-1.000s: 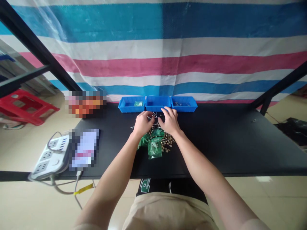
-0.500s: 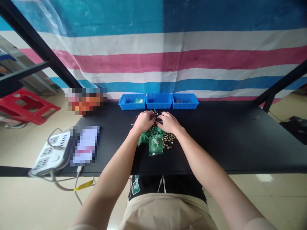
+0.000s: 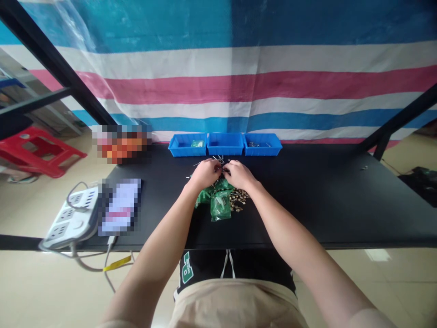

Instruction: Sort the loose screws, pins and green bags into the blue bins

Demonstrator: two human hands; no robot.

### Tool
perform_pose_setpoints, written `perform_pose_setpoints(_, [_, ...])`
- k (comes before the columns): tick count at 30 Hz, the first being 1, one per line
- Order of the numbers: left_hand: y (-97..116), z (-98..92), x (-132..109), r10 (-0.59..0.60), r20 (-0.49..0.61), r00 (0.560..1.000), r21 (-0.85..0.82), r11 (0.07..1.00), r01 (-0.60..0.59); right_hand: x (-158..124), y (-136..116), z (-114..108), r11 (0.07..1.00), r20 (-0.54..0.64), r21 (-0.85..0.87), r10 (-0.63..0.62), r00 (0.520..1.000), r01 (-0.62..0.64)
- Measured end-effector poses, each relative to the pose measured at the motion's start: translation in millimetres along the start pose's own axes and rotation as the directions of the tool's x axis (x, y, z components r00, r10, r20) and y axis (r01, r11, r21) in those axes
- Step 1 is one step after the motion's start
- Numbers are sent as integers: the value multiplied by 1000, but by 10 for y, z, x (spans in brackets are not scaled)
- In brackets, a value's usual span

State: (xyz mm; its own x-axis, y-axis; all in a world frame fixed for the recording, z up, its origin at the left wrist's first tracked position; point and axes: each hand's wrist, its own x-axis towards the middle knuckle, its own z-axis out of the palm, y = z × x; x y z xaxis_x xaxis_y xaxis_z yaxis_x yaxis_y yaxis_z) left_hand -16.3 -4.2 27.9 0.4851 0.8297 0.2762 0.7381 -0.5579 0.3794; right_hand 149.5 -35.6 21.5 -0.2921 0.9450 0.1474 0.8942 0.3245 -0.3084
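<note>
And there they were, the left hand and the right hand drawn together at the fingertips, right over a scatter of thin metal pins! The pins were tiny, silvery and lying at all angles just beyond the grip, with a few poking out past the left hand. Something small and dark sat where the fingers met, but it was half buried by them, and the view was too coarse to name it. It looked like a pinch, though I couldn't swear the fingers were clamped on anything.

Right below the grip, nearly touching the wrists, lay a heap of green plastic bags, and just to the right of them, under the right hand, a pile of brass fittings. Part of that heap was hidden behind the forearms.

Just beyond the hands stood three blue plastic bins in a tight row, a small green packet in the left one and some metal pieces in the right one.

All of it sat on a black table, backed by a striped tarp. Well left of the grip were a white power strip and two pixelated objects, and down on the tiled floor stood a red stool.
</note>
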Motion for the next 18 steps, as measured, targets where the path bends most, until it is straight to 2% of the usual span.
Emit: perform_pose_setpoints(18, [-31,6,12,14,-24,1000,-40,999,-15,8,-21,4,1000,-38,24,20,999,-19])
